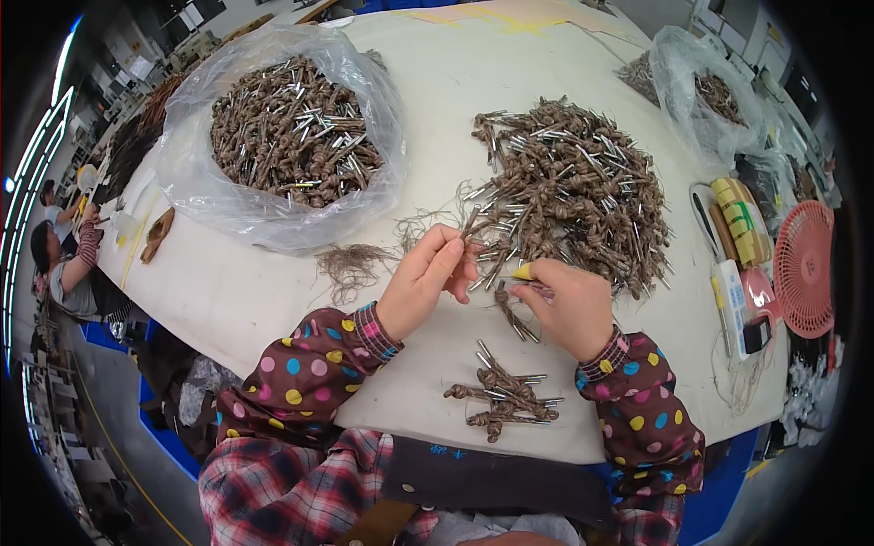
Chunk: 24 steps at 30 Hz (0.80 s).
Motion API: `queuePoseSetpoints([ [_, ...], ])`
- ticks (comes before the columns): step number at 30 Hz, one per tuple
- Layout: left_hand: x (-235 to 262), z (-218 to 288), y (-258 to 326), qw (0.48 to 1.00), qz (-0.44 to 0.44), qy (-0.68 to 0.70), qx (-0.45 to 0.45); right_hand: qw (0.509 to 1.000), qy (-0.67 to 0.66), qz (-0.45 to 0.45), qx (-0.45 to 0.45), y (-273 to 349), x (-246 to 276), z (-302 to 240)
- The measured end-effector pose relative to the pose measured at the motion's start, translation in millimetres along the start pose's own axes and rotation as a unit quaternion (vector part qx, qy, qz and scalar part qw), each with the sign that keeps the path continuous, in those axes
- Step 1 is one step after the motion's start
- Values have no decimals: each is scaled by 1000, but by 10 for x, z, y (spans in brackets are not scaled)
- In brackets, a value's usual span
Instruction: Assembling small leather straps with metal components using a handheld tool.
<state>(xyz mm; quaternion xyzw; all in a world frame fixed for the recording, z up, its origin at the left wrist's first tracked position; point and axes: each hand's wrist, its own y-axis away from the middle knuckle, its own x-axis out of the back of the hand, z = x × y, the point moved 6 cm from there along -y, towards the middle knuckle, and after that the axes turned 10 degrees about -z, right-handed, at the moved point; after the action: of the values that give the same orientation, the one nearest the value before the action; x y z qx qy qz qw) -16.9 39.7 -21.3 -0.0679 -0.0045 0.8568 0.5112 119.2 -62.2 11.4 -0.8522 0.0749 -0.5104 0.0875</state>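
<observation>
Between the thumb and fingers of my left hand (435, 266) is the end of a thin brown cord (471, 221), pointing up at the near edge of a large pile. My right hand (575, 305) is closed on a small tool (522, 271) with a yellow part and a bit of metal; the fingers cover most of it. Just below those fingertips is a knotted brown cord (515, 315) with silvery tips. The pile of knotted cords with metal tips (578, 187) spreads beyond both hands. Closer to me lies a small group of similar cords (503, 396).
Left of the pile stands a clear plastic bag (378, 127) full of knotted cords. Loose brown threads (353, 264) lie near my left hand. At right are a pink fan (803, 268), a yellow-wrapped bundle (742, 218) and another plastic bag (678, 91). A person (77, 268) sits far left.
</observation>
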Motion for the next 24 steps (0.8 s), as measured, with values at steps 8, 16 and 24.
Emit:
queuePoseSetpoints([
  [8,55,-100,-1,993,44,85,63,995,-46,91,-6,-14,232,43],
  [16,-283,-58,20,983,-87,107,123,996,-19,91,1,-99,197,-183],
  [24,22,-47,-44,998,-4,-19,57,981,-145,65,-114,-5,251,208],
])
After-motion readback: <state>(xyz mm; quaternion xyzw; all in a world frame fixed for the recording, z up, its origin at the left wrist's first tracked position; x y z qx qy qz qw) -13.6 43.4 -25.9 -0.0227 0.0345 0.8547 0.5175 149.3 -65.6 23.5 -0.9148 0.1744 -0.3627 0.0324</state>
